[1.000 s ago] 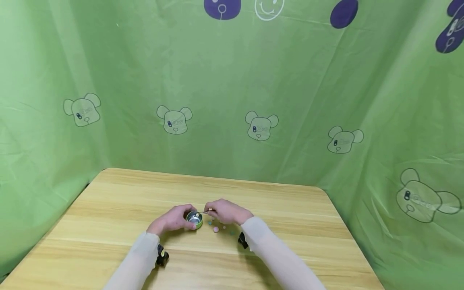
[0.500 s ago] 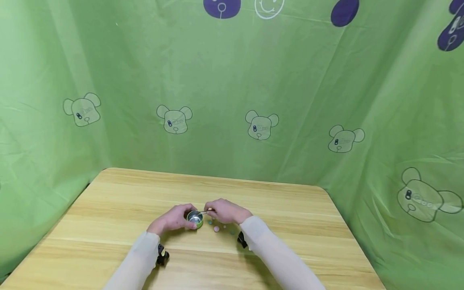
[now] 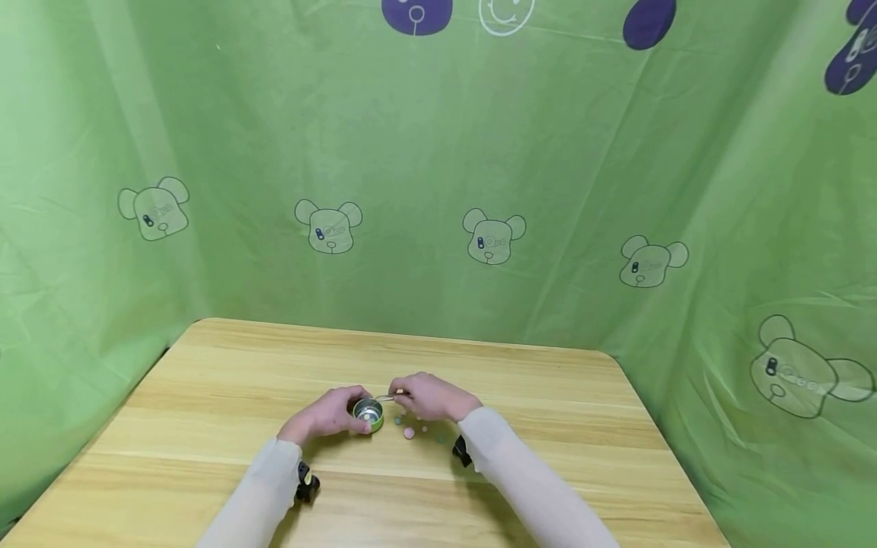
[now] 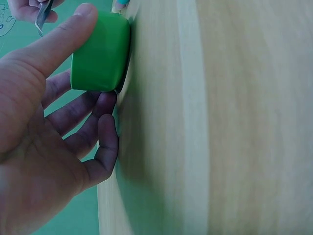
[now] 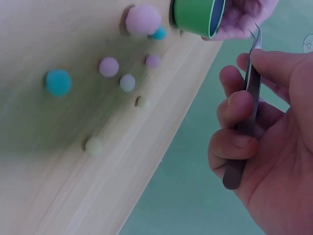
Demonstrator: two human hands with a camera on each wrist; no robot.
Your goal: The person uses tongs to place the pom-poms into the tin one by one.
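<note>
A small round green cup (image 3: 377, 428) with a shiny metal inside stands on the table, a pale spot inside that looks like a small ball. My left hand (image 3: 332, 412) grips it from the left; in the left wrist view the thumb lies along the green side (image 4: 102, 54). To its right, my right hand (image 3: 428, 398) holds bent-tip metal tweezers (image 5: 252, 93) between thumb and fingers. The tweezer points are slightly apart with nothing visible between them, near the cup's rim. Several pompoms lie beside the cup, among them a large pink pompom (image 5: 143, 19) and a teal pompom (image 5: 58, 82).
Smaller pompoms, such as a purple pompom (image 5: 108, 67), a grey pompom (image 5: 127, 82) and a pale pompom (image 5: 94, 146), are scattered under and near the right hand. The wooden table (image 3: 240, 373) ends at a green curtain (image 3: 411, 152) behind and at the sides.
A pale ball at the tweezer tips over the cup one second ago is no longer there; a pale spot now shows inside. The right hand has shifted slightly right and back with the tweezers.
</note>
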